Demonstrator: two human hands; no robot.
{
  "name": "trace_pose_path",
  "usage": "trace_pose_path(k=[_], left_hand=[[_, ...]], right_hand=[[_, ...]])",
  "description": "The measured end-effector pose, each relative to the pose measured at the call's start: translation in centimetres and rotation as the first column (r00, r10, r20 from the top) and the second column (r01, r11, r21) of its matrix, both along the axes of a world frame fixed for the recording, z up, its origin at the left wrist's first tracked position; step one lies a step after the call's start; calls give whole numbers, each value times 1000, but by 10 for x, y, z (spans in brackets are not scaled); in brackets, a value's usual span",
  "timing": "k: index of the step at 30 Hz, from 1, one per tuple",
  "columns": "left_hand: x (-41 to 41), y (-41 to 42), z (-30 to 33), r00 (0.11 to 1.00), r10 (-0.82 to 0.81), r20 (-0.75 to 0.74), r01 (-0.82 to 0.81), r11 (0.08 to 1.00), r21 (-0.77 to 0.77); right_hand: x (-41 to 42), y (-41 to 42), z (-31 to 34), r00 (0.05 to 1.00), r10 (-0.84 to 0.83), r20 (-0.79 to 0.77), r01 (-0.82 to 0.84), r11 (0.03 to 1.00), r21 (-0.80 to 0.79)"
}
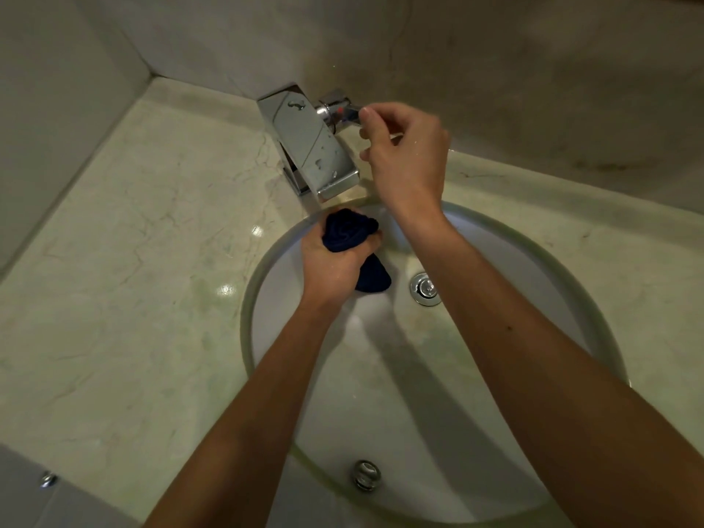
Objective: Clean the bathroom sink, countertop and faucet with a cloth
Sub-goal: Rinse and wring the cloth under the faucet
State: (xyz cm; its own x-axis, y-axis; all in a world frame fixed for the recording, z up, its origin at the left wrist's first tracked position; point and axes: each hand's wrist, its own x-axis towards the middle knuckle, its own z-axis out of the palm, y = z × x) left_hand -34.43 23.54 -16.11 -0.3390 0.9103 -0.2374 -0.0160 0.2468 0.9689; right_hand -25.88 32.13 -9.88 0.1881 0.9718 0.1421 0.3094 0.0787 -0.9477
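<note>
Nearest me: chrome overflow fitting (366, 475) on the front wall of the white sink (476, 432), and a small chrome stud (48, 479) at the lower left edge. Both my forearms reach in over the bowl. Drain (425, 288) sits right of centre, uncovered. My left hand (335, 261) is over the back of the bowl, fingers curled tight round the dark blue cloth (348, 230); the cloth is bunched up, one wad sticking out above the fist, a tail hanging below it toward the drain. Marble worktop (133, 280) surrounds the sink, a few bright reflections on it left of the bowl. Further back, my right hand (407, 150) is at the chrome faucet handle (337, 108), fingertips (367, 115) pinching its lever end, other fingers loosely curled. Faucet (308, 142) is a flat rectangular chrome spout angled out over the sink rim, with water drops on top. Can't see any water running.
</note>
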Motion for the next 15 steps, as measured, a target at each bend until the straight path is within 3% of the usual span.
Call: trace_pose_path(k=[6, 10, 13, 15], left_hand=[[-2, -4, 1, 1000, 14, -2, -14, 1000, 14], [0, -8, 2, 999, 9, -44, -8, 1000, 19], [2, -14, -2, 998, -12, -59, 14, 1000, 28], [5, -20, -3, 992, -71, -102, 79, 994, 77]], right_hand=[[4, 10, 2, 998, -26, -62, 23, 998, -56], [23, -13, -9, 988, -91, -127, 56, 965, -255], [45, -48, -44, 995, -30, 96, 81, 809, -582], [54, -69, -72, 998, 61, -14, -47, 579, -814]])
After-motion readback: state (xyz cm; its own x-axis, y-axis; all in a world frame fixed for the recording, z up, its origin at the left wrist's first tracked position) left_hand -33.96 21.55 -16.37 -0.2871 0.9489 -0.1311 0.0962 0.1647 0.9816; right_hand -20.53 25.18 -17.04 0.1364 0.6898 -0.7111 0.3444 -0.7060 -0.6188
